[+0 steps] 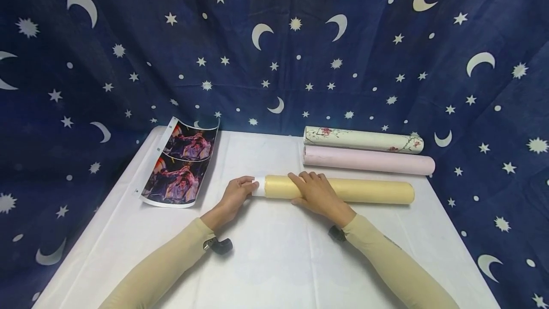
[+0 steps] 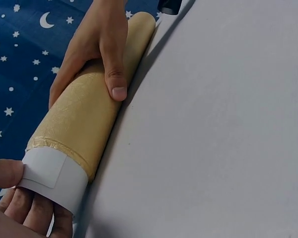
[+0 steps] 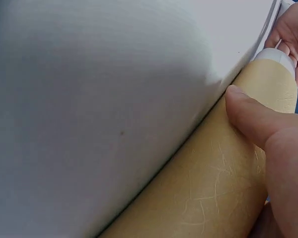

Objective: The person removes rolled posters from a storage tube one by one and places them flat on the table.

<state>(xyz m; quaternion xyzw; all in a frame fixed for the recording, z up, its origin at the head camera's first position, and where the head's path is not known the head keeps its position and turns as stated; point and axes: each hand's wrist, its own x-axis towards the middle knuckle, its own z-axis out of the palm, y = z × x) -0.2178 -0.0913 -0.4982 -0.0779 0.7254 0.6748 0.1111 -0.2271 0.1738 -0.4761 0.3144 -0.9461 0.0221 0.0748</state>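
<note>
Yellow roll (image 1: 364, 190) held at two places, its white end likely the weak spot.
It lies on the tabletop (image 1: 274, 261) along the nine-to-three line, with a white paper sleeve (image 1: 259, 187) showing at nine o'clock. The left hand (image 1: 235, 195) pinches the sleeve's rim, thumb outside near an overlapping edge; the right hand (image 1: 316, 193) is clamped over the roll, on the nine o'clock side of its middle. An uneven tug on that rim could crease or tear the sleeve, and a hard right-hand squeeze could dent the roll; too slack a hold might let it turn towards twelve o'clock and bump the pink roll (image 1: 369, 159) lying near.
</note>
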